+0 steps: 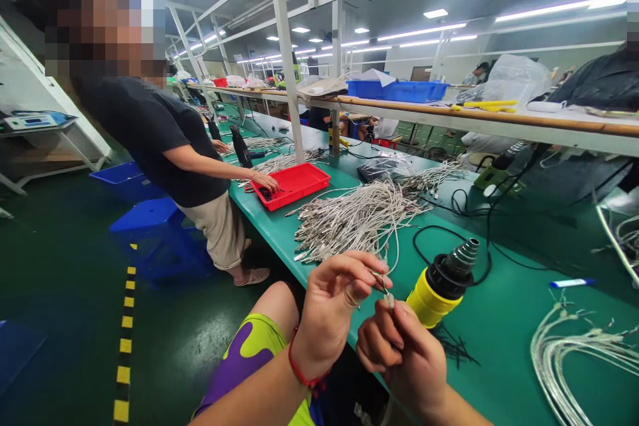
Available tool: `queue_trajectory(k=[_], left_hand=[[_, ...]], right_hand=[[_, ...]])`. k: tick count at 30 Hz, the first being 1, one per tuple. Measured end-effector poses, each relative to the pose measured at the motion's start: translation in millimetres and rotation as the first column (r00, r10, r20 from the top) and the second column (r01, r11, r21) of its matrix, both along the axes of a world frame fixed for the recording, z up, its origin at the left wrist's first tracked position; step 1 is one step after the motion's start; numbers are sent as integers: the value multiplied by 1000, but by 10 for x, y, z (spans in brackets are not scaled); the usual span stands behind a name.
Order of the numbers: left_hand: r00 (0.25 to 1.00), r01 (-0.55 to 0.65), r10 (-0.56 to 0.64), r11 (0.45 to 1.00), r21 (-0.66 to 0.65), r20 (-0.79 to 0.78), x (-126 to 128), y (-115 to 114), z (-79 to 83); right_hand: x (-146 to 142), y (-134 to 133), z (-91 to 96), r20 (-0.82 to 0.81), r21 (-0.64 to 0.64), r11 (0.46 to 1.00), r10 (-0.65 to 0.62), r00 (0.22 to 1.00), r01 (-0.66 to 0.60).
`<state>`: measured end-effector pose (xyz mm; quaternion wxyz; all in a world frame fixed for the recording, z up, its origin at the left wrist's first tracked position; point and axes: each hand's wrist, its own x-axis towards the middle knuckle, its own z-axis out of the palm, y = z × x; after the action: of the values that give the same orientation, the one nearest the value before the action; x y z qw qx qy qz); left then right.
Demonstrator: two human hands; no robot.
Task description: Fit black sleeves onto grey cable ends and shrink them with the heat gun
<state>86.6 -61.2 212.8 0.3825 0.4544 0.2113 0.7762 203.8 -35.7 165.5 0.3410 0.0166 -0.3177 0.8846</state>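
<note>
My left hand (335, 299) and my right hand (402, 353) meet over the near edge of the green bench (499, 319). Both pinch the same thin white cable (387, 279): the left fingers hold the wire just above, the right fingers grip its small metal end. The cable's other end runs up into a large pile of similar white cables (357, 216) on the bench. A yellow and black heat gun (442, 283) lies just right of my hands, its nozzle pointing up and right.
A co-worker in a dark shirt (154, 140) stands at the left, one hand in a red tray (292, 184). Blue stools (154, 229) stand on the floor. More cables (574, 353) lie at the right, black cords (464, 239) cross the bench, a blue bin (397, 90) sits on the shelf.
</note>
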Motion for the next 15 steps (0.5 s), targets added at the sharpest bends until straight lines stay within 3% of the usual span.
queue_trajectory(k=[4,7,10,12,15], left_hand=[[988,156,-154,985,-74,35,-21,36,-34],[955,265,-285,943,-200,-78,-36,46,-115],[932,291,-340,909,-297,-129,-45,37,-184],[954,261,-292,914,-312,-59,-88,25,-191],[975,197,-145,915,-353,168,-297,25,-119]], right_hand=[[7,-7,-8,9,-6,1000,5,1000,-5],[-6,-31,-46,40,-67,996,-61,997,64],[-41,-70,-82,112,-111,988,-93,989,105],[-75,-87,-92,146,-31,999,-38,989,42],[-143,-84,-133,288,244,969,-31,957,-42]])
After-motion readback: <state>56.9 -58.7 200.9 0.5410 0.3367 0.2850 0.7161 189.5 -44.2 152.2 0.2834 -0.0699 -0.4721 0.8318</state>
